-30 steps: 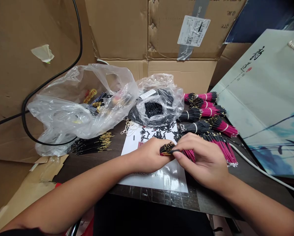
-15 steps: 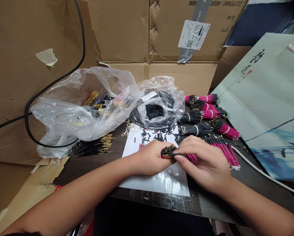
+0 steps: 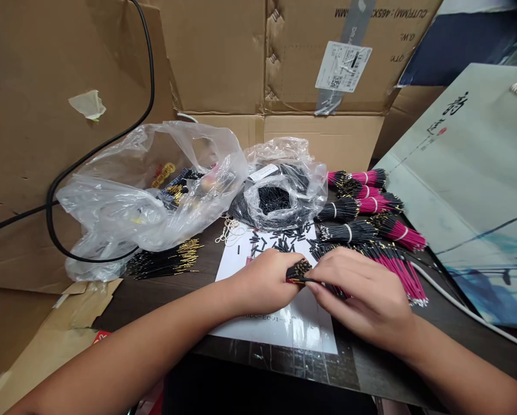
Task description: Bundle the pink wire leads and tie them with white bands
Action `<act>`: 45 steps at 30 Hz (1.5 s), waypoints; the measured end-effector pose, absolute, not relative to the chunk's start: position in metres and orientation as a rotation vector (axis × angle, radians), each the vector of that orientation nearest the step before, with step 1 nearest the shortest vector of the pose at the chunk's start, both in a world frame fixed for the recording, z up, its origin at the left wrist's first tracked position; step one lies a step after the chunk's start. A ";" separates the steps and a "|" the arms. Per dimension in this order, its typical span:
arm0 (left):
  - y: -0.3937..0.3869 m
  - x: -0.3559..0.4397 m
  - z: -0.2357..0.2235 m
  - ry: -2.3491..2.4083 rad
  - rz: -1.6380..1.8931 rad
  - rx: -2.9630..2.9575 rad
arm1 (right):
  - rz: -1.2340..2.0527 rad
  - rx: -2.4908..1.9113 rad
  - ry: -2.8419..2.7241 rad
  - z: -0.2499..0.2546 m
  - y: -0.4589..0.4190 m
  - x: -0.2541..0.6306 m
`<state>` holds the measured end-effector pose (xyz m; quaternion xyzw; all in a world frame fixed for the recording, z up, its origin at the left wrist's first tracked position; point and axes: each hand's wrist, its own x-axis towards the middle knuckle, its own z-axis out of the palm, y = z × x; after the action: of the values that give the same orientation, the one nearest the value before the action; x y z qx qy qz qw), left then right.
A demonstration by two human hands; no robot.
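"Room first?"

"Brown cardboard box flaps (image 3: 215, 63) line the back and left, a black cable (image 3: 106, 141) looped down them. To the right leans a pale printed paper bag (image 3: 470, 190), a white cable (image 3: 465, 311) along its foot."

"Surface?"

"One dark worktop (image 3: 167, 305). On it: a clear plastic bag (image 3: 124, 213), a second clear bag of black sleeves (image 3: 284, 199), rows of banded pink-and-black wire bundles (image 3: 362, 210), a loose pile of gold-tipped black wires (image 3: 163, 262), and a white printed sheet (image 3: 293, 328) scattered with short black pieces (image 3: 279, 242)."

"Hands?"

"Left hand (image 3: 262, 282), grip closed on a small gold-tipped wire bundle (image 3: 299, 272), held above the sheet. Right hand (image 3: 362, 300), grip pinched closed on that bundle's black strands, just beside the left."
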<state>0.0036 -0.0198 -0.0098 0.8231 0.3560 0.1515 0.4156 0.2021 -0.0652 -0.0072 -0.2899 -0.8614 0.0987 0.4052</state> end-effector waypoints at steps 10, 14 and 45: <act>-0.021 0.003 -0.007 1.018 0.355 2.110 | 0.018 -0.657 -2.277 -0.010 -0.062 0.208; -0.021 0.003 -0.007 1.080 0.345 2.135 | -0.135 -0.663 -2.326 -0.011 -0.066 0.208; -0.023 0.002 -0.011 0.921 0.603 1.813 | -0.093 -0.857 -2.235 -0.023 -0.072 0.184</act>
<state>0.0016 -0.0233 -0.0111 0.7459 0.3789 0.2480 0.4885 0.1840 -0.0715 -0.0234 -0.3332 -0.8688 -0.0363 0.3645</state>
